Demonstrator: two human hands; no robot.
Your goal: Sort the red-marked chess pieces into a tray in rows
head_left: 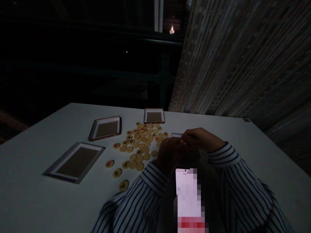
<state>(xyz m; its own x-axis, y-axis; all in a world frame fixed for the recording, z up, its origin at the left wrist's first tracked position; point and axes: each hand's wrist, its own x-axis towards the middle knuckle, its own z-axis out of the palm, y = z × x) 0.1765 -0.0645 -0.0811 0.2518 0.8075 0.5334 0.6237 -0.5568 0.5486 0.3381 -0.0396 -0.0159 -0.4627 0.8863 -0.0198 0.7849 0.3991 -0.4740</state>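
My left hand [170, 150] and my right hand [202, 138] meet above the near side of the table. Both look closed, fingers bent around something dark and hard to make out; a tiny pale spot shows between them. Just left of my left hand lies a loose spread of round wooden Chinese chess pieces [141, 145], some showing red or black characters, others plain side up. A few pieces, such as one with a red character [109, 164], lie apart toward the front left. Behind my hands, the pale edge of another frame [176, 134] is mostly covered.
On the white table [29, 161] lie several rectangular frames with brown centres: one at near left [54, 170], one farther left [93, 130], one at the back [154, 122]. A lit phone [188, 194] is below my hands. A string curtain [233, 64] hangs at right. The room is dark.
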